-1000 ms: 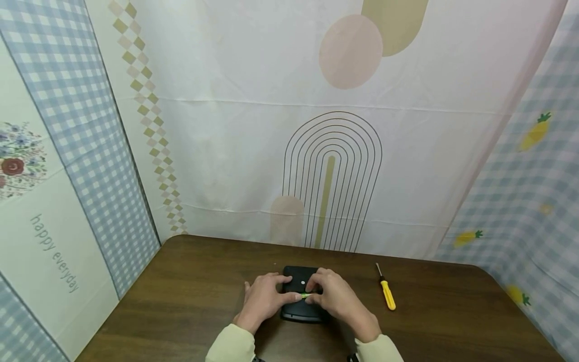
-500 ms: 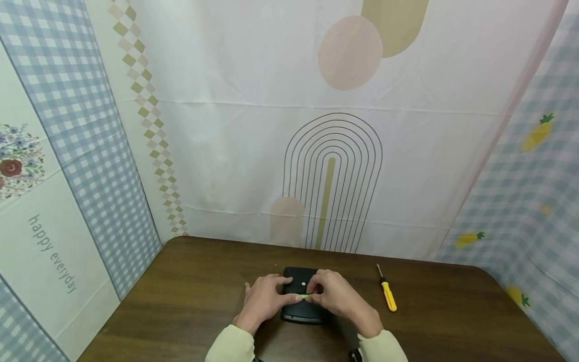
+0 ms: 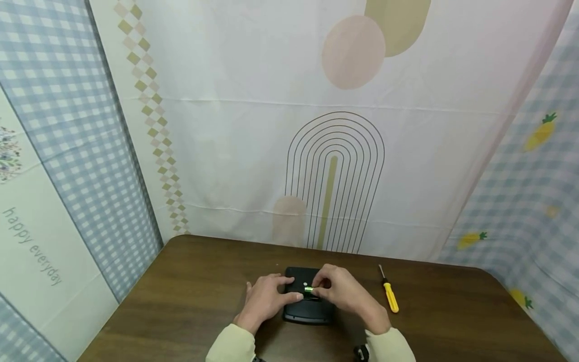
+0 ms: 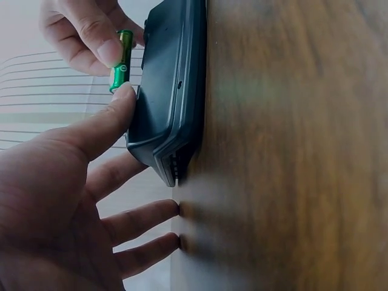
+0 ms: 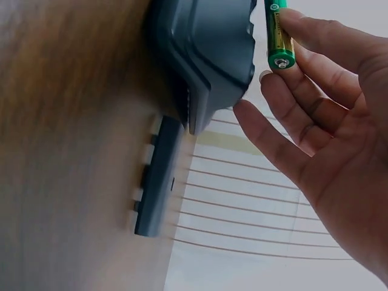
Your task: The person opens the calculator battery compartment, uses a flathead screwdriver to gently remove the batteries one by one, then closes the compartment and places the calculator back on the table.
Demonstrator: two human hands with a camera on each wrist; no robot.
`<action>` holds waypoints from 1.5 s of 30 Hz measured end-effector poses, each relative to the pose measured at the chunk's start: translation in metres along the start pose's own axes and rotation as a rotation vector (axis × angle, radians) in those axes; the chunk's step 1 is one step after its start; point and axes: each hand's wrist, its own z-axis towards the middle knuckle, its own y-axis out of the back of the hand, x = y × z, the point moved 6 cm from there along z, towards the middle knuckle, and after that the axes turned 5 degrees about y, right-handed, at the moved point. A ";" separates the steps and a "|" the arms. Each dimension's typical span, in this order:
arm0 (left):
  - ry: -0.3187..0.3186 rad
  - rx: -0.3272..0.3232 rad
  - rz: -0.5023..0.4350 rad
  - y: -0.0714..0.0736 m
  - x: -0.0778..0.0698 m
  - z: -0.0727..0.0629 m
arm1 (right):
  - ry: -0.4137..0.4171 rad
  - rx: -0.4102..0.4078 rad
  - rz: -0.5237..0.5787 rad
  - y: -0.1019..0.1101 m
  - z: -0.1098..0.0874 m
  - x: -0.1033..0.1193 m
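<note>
A black plastic device (image 3: 308,313) with a recess in its upper face lies on the wooden table. Thumb and fingers of my right hand (image 3: 345,294) pinch a small green and gold battery (image 5: 279,36) just above that face, its metal nub showing in the right wrist view. My left hand (image 3: 264,296) rests on the device's left side. Its thumb tip is close to the battery's lower end in the left wrist view; whether they touch I cannot tell. Its other fingers are fairly straight, some with their tips on the table. My hands hide parts of the recess.
A narrow black plastic piece (image 5: 159,176) with small tabs lies on the table beside the device, on the right hand's side. Farther right is a screwdriver (image 3: 389,295) with a yellow handle. Patterned cloth (image 3: 226,151) hangs behind the table (image 3: 203,271).
My right hand has lifted the battery and shifted slightly right, away from the left thumb, so more of the battery and the recess shows. The left hand has stayed nearly still.
</note>
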 end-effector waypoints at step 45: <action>0.006 0.031 -0.032 0.001 0.000 0.000 | -0.259 -0.107 -0.151 0.026 -0.015 -0.081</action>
